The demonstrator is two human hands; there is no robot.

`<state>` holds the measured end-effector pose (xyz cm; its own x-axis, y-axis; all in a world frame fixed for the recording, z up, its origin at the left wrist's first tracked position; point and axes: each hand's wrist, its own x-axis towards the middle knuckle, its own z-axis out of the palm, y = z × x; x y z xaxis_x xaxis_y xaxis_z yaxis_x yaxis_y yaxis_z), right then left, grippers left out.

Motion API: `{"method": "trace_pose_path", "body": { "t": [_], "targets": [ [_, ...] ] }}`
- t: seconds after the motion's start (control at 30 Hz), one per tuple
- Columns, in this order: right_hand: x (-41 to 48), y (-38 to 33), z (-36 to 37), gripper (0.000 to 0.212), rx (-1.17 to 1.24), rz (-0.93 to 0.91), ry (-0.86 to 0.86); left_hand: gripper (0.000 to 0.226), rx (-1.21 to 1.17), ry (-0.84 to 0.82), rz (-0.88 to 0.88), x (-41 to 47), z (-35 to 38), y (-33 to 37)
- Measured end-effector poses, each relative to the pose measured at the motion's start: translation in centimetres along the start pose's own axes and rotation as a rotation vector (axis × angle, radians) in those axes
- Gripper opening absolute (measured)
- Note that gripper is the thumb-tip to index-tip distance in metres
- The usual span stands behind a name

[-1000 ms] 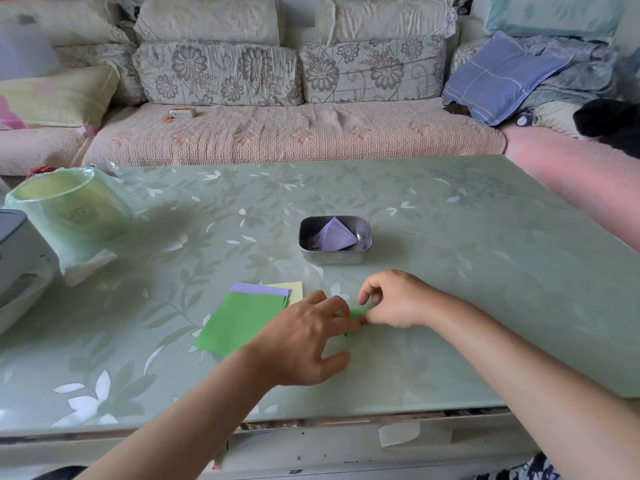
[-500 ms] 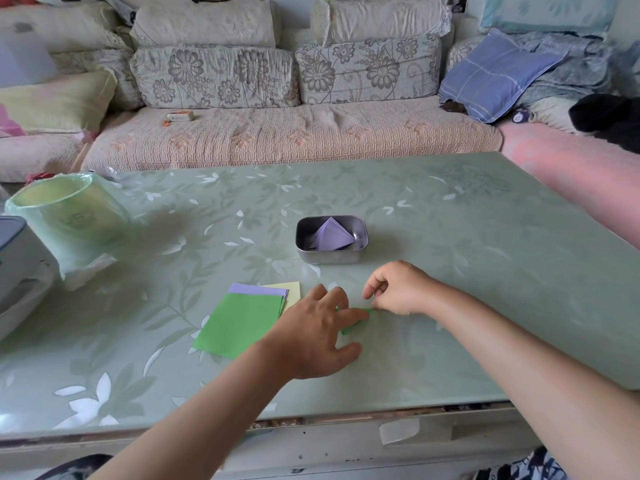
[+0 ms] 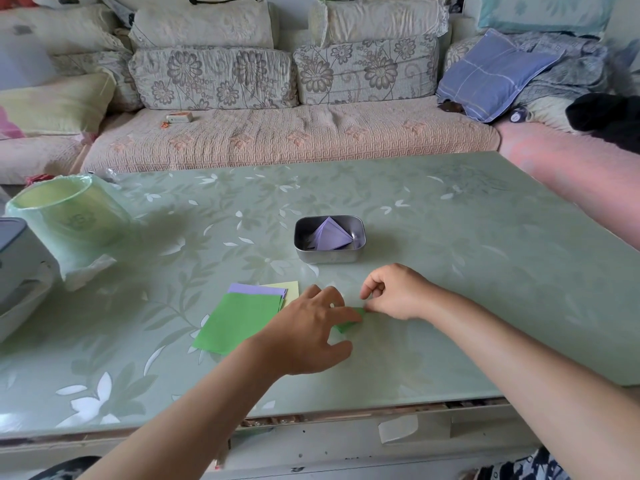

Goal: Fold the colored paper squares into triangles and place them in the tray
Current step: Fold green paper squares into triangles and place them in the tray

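- Paper stack [image 3: 239, 322]: green sheet on top, left of both hands.
- Left hand [image 3: 308, 336]: fingers extended, pressing down the folded green paper [image 3: 348, 324].
- Metal tray [image 3: 329, 256]: beyond the hands, holds purple triangles [image 3: 330, 234].
- Right hand [image 3: 394, 292]: fingers curled, pinching the green paper's right corner.

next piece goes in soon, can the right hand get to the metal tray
Probably yes: the right hand, pinching the green paper, sits just short of the metal tray, only bare table between.
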<state>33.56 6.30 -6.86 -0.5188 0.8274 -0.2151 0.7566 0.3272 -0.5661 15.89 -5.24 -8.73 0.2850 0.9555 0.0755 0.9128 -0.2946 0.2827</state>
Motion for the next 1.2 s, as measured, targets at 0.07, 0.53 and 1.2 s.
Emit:
{"method": "trace_pose_path", "body": {
  "t": [0.07,0.53,1.2],
  "targets": [
    [0.1,0.1,-0.1,0.014,0.005,0.013,0.010,0.046,-0.032,0.003,0.012,-0.4,-0.1,-0.1],
    [-1.5,-0.6,1.3,0.033,-0.031,-0.030,0.017,0.038,-0.150,0.036,0.039,-1.3,-0.3,-0.5],
    [-1.2,-1.3,0.9,0.031,-0.036,0.000,-0.040,0.017,0.236,0.276,0.458,-0.1,1.5,-3.2]
  ]
}}
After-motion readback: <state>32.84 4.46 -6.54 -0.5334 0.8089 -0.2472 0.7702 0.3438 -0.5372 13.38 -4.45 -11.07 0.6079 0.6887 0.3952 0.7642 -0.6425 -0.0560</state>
